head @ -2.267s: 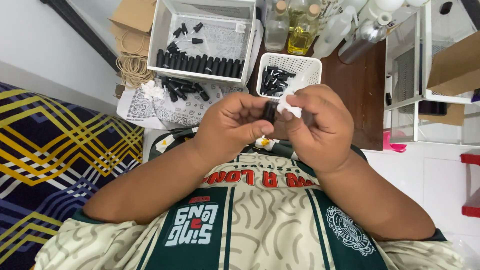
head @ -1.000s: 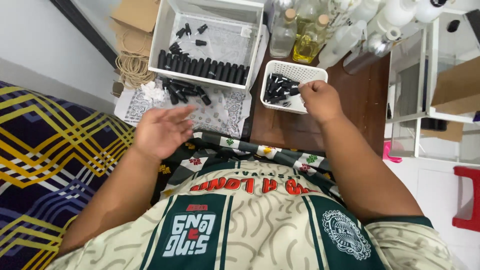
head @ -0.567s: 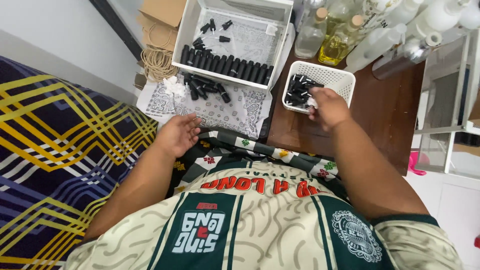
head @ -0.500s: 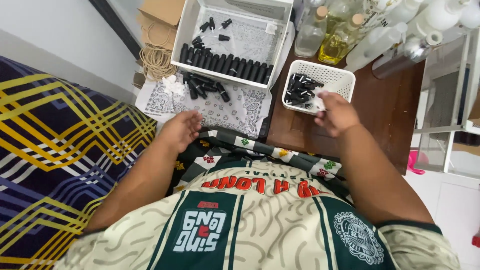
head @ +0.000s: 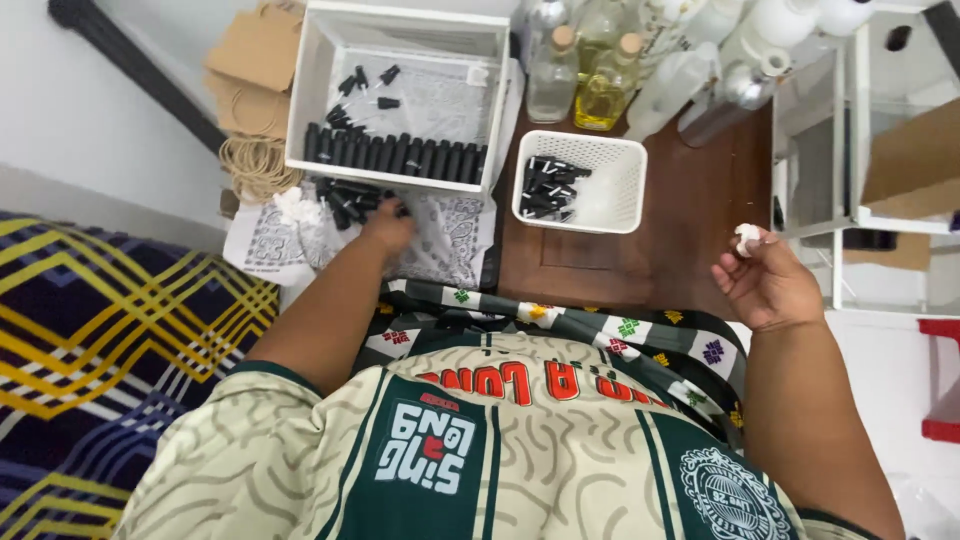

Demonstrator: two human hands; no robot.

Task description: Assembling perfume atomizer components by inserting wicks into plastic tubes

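My left hand [head: 388, 226] reaches forward onto a patterned cloth [head: 450, 240], its fingers down among a small heap of loose black vials [head: 345, 198]; whether it grips one is hidden. My right hand [head: 765, 280] is raised at the right, palm up, pinching a small white wad [head: 746, 238] between thumb and fingertips. A small white basket [head: 600, 180] with several black vials [head: 548, 188] stands between the hands on the dark wooden table [head: 690, 220]. Behind the cloth, a large white bin [head: 400, 95] holds a row of black vials [head: 395, 156].
Glass and plastic bottles [head: 590, 70] stand at the table's back. A white shelf frame [head: 850, 160] rises at the right. Cardboard [head: 255, 50] and a coil of twine [head: 255, 165] lie at the left by the wall. A yellow and blue patterned cover [head: 110, 340] spreads left.
My left hand moved forward from my lap onto the vial heap on the cloth. My right hand left the white basket, swung right and now holds a white wad.
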